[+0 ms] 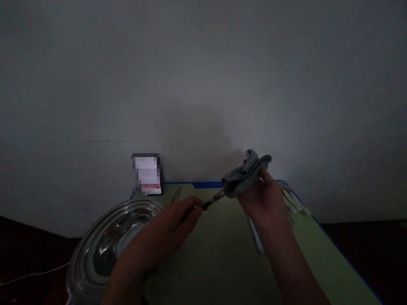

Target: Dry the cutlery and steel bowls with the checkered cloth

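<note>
1 metal bowl (103, 250) lies partly behind the left arm (136, 258); left hand (178, 220) grips a handle (213, 199), right hand (265, 198) a cloth (244, 177).

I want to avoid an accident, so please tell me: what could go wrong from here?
The end of the thin handle is hidden in the cloth; if sharp, it might cut through to the right hand. The left hand could lose its grip if the cloth drags. The left forearm overlaps the metal bowl in view, so it may bump it.

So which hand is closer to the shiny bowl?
Left. The left hand is just right of the shiny bowl; the right hand is farther right, holding the cloth.
</note>
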The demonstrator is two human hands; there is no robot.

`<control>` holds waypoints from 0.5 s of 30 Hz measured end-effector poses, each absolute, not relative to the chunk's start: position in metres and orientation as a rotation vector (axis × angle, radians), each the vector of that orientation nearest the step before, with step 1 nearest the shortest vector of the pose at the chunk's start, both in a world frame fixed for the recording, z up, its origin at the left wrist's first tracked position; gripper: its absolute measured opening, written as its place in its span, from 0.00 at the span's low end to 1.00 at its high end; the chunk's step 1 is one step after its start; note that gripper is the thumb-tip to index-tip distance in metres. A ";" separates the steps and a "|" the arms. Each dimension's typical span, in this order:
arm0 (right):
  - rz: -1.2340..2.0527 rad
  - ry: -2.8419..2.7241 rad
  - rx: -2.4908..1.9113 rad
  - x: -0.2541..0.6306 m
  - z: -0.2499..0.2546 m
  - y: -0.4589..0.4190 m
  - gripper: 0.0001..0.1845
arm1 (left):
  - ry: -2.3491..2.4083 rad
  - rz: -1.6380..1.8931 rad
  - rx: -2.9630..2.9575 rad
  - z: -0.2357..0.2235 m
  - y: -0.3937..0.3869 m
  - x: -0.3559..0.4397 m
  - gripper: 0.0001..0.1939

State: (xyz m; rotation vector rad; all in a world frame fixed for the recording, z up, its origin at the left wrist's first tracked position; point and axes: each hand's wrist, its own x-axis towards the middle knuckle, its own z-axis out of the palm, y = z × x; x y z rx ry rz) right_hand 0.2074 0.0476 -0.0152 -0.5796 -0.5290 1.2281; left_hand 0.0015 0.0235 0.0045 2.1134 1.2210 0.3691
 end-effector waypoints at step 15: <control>1.426 -0.454 -0.652 0.149 -0.025 0.035 0.09 | 1.372 0.428 2.120 0.000 0.027 0.010 0.11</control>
